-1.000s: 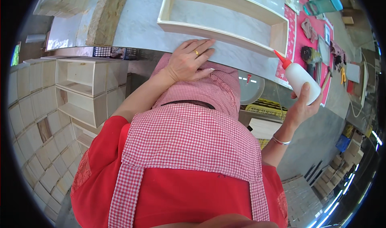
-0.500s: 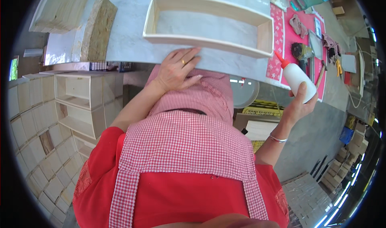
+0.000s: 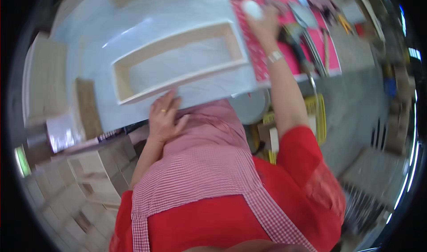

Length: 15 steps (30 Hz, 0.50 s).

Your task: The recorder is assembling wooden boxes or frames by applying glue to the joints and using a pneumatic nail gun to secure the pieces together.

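Note:
A long pale wooden box frame lies tilted across the pale tabletop; the tabletop shows through its middle. My left hand rests at the table's near edge, fingers extended, fingertips by the frame's near wall; it holds nothing. Reaching far to the right, my right hand grips a white squeeze glue bottle over the pink patterned cloth. Motion blur hides how its fingers wrap round the bottle and whether its base touches the cloth.
A power tool and a hammer lie on the cloth, right of my forearm. At the left are stacked boards and a brown block. A yellow crate stands below the table, and wooden boxes at lower left.
My right hand has carried the glue bottle away from the frame's right corner to the far part of the cloth. The whole view has swung, so the frame appears lower left and tilted.

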{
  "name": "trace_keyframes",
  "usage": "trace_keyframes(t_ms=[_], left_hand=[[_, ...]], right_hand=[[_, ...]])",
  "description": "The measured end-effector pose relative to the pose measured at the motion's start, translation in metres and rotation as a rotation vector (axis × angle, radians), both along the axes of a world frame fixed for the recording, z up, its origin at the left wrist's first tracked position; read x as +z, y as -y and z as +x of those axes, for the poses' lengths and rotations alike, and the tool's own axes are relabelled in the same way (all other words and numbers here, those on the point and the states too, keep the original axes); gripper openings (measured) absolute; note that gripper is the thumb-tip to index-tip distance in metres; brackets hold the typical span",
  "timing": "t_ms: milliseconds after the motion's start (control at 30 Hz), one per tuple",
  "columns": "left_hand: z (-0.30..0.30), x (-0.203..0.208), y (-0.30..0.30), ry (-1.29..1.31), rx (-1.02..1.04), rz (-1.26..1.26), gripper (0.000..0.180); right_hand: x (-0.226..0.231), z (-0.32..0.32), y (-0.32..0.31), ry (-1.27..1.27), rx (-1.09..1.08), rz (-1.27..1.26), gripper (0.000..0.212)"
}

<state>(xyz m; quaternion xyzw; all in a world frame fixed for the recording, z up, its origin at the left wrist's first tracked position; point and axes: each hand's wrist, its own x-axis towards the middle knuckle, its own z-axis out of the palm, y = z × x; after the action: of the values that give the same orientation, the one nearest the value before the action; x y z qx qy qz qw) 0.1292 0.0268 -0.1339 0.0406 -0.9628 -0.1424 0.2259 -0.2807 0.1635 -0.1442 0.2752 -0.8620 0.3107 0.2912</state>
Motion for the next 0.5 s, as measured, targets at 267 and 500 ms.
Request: trace_keyframes(t_ms=[267,500], left_hand=[[0.0,-0.003,0.003,0.056,-0.017,-0.055,0.05],[-0.002,0.0,0.003,0.049,0.002,-0.066,0.05]], right_hand=[[0.075,0.103,-0.129,0.058,-0.107,-0.3,0.035],[-0.104,0.231,-0.382,0.75,-1.21,0.185,0.07]])
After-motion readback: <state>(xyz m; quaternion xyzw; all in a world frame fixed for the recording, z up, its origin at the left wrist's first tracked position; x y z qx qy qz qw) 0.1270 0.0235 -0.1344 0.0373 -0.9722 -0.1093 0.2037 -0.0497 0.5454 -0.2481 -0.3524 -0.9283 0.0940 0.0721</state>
